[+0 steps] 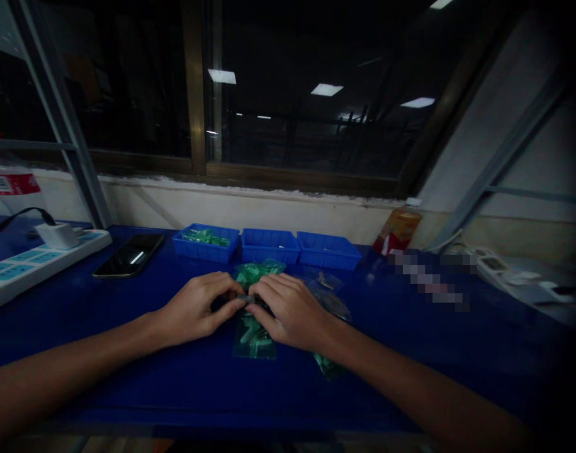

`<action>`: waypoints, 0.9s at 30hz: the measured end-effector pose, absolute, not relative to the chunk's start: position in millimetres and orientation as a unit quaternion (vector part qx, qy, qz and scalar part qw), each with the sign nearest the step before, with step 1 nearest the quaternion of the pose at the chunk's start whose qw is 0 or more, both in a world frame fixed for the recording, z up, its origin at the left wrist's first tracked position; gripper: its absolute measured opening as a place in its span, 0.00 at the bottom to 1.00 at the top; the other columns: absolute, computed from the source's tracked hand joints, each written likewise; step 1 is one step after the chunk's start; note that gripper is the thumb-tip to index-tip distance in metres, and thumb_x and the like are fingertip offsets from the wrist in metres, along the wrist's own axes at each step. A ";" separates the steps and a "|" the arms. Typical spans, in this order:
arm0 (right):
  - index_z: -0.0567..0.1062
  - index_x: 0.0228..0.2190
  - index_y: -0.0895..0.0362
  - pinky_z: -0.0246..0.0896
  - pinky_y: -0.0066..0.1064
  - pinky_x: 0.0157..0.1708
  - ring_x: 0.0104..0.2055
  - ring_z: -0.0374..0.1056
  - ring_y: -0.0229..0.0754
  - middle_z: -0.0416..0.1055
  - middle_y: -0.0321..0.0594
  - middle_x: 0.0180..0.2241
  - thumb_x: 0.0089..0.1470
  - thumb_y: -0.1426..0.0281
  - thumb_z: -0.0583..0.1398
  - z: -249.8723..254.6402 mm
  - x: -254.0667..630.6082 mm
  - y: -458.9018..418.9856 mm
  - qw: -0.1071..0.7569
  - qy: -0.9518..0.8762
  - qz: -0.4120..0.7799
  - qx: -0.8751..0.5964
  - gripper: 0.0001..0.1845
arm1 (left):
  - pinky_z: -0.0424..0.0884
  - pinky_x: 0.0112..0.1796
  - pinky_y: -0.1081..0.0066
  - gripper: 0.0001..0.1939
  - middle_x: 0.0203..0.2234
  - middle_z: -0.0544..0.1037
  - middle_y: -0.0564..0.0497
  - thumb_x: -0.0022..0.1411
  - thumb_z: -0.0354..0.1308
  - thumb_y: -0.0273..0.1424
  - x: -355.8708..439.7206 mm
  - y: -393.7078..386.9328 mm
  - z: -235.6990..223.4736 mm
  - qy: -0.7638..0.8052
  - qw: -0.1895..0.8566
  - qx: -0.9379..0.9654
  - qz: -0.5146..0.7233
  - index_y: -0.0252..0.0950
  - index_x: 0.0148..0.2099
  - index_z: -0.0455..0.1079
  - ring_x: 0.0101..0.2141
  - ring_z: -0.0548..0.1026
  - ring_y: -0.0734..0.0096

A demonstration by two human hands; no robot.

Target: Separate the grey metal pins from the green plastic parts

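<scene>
My left hand (pixel 200 309) and my right hand (pixel 288 308) meet over the middle of the blue table, thumbs and fingers pinched together. Between their fingertips shows a small grey piece (pixel 245 298), too dim and covered to name. Under the hands lies a clear plastic bag of green pieces (pixel 255 340). Just beyond them sits a heap of green packets (pixel 257 272). Beside my right hand are clear bags with small metal-looking parts (pixel 328 283), and more green packets (pixel 329 366) lie partly behind my right forearm.
Three blue bins line the back: the left bin (pixel 205 253) holds green packets, beside the middle bin (pixel 270 246) and right bin (pixel 328 251). A phone (pixel 128 255) and white power strip (pixel 46 264) lie left. A drink bottle (pixel 398 231) stands back right, near another power strip (pixel 493 263).
</scene>
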State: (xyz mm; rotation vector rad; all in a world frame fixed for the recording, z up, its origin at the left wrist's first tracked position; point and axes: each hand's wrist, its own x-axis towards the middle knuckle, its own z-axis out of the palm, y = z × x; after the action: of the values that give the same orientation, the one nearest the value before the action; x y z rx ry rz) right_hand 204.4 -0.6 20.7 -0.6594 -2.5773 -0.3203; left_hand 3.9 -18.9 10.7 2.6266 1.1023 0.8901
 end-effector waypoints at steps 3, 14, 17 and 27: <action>0.67 0.31 0.59 0.53 0.30 0.32 0.32 0.61 0.38 0.67 0.40 0.29 0.56 0.67 0.51 20.3 204.2 -0.3 0.227 -0.936 -0.118 -0.241 0.09 | 0.65 0.33 0.70 0.09 0.29 0.71 0.50 0.62 0.48 0.33 3.9 -19.5 11.0 0.370 0.085 0.875 0.299 0.34 0.38 0.66 0.31 0.69 0.71; 0.67 0.30 0.60 0.51 0.30 0.31 0.30 0.61 0.37 0.67 0.39 0.28 0.57 0.67 0.48 17.9 204.0 0.9 0.234 -0.932 -0.125 -0.247 0.12 | 0.65 0.32 0.73 0.07 0.28 0.70 0.52 0.59 0.51 0.30 5.0 -20.9 9.5 0.371 0.097 0.863 0.330 0.35 0.40 0.64 0.30 0.68 0.74; 0.67 0.30 0.59 0.52 0.30 0.31 0.31 0.61 0.38 0.67 0.39 0.27 0.57 0.66 0.49 18.6 204.3 0.2 0.240 -0.932 -0.115 -0.246 0.11 | 0.65 0.31 0.73 0.07 0.28 0.71 0.52 0.60 0.50 0.31 4.3 -20.8 9.5 0.369 0.095 0.865 0.326 0.35 0.40 0.64 0.30 0.69 0.74; 0.66 0.32 0.58 0.53 0.30 0.31 0.31 0.61 0.37 0.68 0.38 0.29 0.54 0.65 0.52 19.8 205.2 0.1 0.255 -0.933 -0.102 -0.233 0.09 | 0.66 0.33 0.71 0.09 0.30 0.72 0.50 0.61 0.48 0.34 3.7 -20.8 11.1 0.384 0.085 0.869 0.301 0.34 0.39 0.66 0.31 0.70 0.72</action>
State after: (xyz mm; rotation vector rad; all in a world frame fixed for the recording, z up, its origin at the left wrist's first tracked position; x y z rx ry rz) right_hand 205.2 0.1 19.8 -0.6322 -2.5334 -0.2757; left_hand 3.7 -20.8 11.1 2.5919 1.1455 0.8970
